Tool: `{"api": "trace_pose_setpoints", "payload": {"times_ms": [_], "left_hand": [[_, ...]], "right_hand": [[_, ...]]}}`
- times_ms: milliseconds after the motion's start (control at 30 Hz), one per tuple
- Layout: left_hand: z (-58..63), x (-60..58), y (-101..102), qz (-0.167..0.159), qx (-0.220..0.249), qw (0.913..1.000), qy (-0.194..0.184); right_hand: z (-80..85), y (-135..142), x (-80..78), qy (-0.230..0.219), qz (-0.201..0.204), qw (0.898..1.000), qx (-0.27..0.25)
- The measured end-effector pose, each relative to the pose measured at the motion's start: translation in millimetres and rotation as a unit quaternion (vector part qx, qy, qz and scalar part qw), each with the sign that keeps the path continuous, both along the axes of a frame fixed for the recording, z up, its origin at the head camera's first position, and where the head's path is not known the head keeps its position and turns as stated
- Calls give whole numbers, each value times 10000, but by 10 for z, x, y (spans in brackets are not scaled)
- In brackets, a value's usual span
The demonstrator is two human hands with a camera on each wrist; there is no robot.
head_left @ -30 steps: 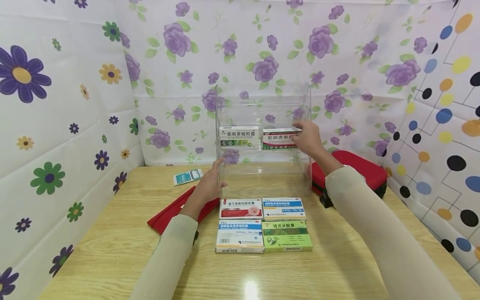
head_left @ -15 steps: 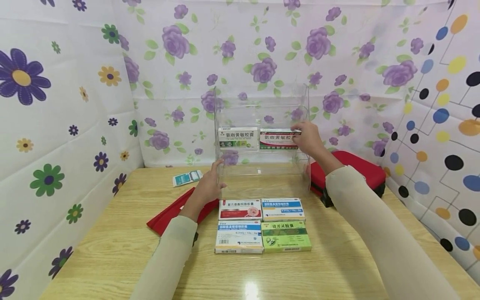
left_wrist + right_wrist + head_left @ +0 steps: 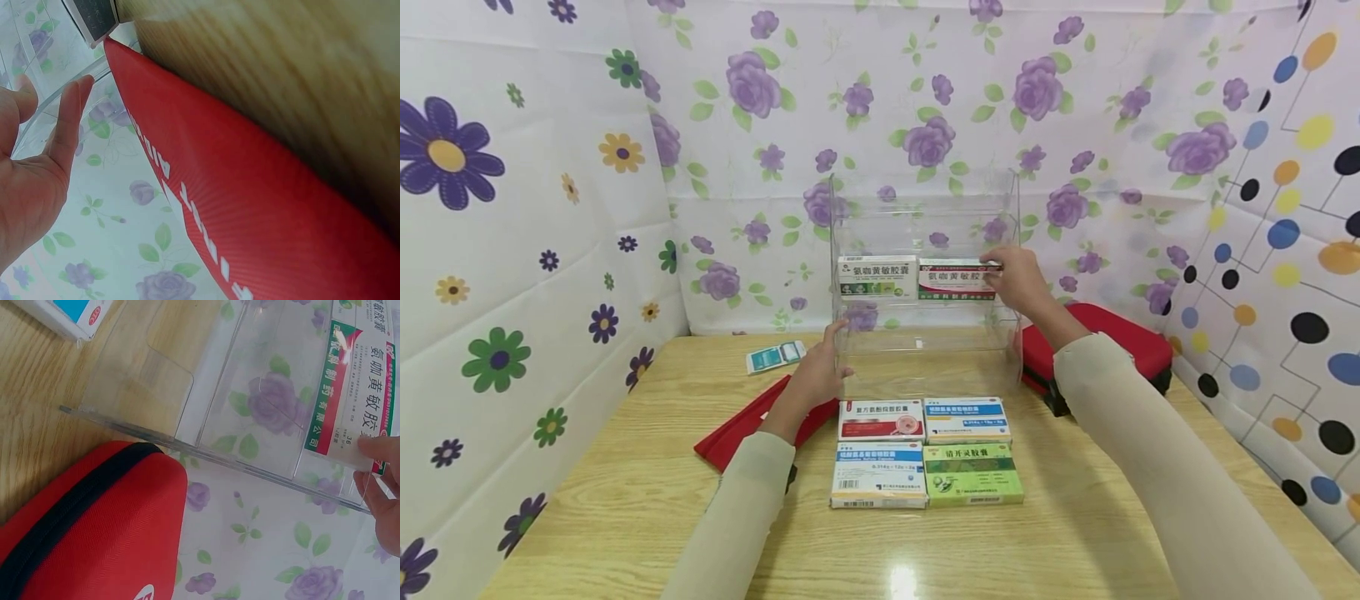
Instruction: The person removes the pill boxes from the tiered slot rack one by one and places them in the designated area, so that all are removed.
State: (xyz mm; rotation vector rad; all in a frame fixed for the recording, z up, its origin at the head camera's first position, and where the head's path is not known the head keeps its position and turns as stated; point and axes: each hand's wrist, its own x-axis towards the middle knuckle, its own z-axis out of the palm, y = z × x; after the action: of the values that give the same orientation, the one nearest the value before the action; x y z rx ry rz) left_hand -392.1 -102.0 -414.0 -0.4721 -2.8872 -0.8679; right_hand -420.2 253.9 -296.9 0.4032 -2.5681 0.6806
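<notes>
A clear acrylic shelf rack stands on the table, with two medicine boxes upright on its middle tier. The left one is a white-and-green medicine box. Beside it is a white medicine box with red and green bands. At this box's right end is my right hand, holding it with the fingertips; in the right wrist view one finger lies on the printed face. My left hand touches the rack's left side panel, thumb and fingers extended and spread apart in the left wrist view.
Before the rack, several medicine boxes lie flat in two rows, including a green one and a red-and-white one. A red pouch and a teal-and-white packet are at left. A red zip case sits right.
The red-and-green-banded box has slid slightly left along the tier, closing the gap to the white-and-green box. My right hand shifted slightly left with it; my left hand stays at the rack's side.
</notes>
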Motion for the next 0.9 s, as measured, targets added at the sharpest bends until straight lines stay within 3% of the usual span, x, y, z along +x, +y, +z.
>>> {"api": "trace_pose_setpoints", "payload": {"times_ms": [333, 600, 900], "left_hand": [[-4, 1, -7, -44, 69, 10000, -18], [11, -2, -14, -74, 1, 9999, 126], [47, 41, 6, -63, 29, 10000, -70]], "right_hand": [[-14, 7, 25, 435, 119, 9972, -590], [74, -17, 78, 663, 141, 9960, -589], [201, 8, 127, 1078, 281, 9922, -556]]}}
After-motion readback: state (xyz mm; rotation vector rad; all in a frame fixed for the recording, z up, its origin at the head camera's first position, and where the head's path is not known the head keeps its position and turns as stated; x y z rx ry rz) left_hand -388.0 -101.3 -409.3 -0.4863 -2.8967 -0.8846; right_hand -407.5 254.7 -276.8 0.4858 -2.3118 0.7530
